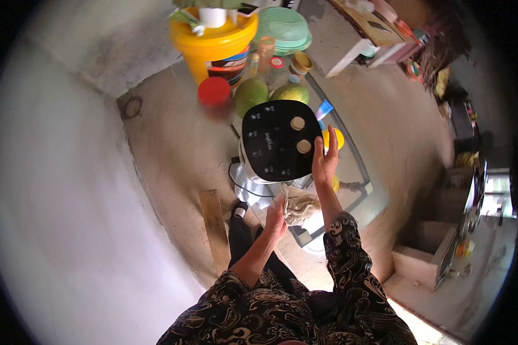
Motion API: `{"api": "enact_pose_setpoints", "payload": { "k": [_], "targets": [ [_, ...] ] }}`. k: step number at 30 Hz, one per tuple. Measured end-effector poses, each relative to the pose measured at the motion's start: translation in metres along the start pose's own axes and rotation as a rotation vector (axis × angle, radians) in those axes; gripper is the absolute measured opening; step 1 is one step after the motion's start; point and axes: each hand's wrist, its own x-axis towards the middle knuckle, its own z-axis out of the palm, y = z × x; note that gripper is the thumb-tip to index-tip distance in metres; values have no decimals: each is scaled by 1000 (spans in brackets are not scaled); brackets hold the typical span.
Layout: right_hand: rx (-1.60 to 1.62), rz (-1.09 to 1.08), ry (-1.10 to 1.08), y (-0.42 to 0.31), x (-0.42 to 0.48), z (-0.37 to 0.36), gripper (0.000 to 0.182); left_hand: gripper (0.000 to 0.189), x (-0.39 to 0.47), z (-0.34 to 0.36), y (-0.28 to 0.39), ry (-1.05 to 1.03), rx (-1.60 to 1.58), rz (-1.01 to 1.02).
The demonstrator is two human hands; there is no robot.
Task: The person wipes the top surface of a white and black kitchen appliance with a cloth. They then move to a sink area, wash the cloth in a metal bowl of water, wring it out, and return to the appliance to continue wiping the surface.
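Observation:
An air fryer (278, 142) with a glossy black top, two pale round dials and a light body stands on a glass-topped table (349, 172). My right hand (326, 161) lies along its right side, the thumb by the rim of the top and the fingers apart. Below the fryer's near edge, my left hand (277, 217) holds a crumpled beige cloth (300, 205). A black power cord (246, 189) loops out at the fryer's left. The cloth hides part of the table, and the fryer's underside cannot be seen.
Behind the fryer are two green melon-like fruits (251, 97), a red-lidded jar (214, 92), a yellow bucket (216, 43) and a green basket (282, 28). A yellow lid (334, 139) sits just beyond my right hand. A wooden board (213, 224) lies on the floor, left of my feet.

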Motion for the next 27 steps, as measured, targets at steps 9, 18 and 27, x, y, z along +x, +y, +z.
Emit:
{"api": "enact_pose_setpoints", "payload": {
  "k": [9, 18, 27],
  "targets": [
    [1543, 1276, -200, 84, -227, -42, 41, 70, -64, -10, 4, -702, 1651, 700],
    [958, 768, 251, 40, -99, -6, 44, 76, -9, 125, 192, -216, 1984, 1206],
    [953, 845, 391, 37, -142, 103, 50, 55, 103, 161, 244, -360, 2115, 654]
  ]
}}
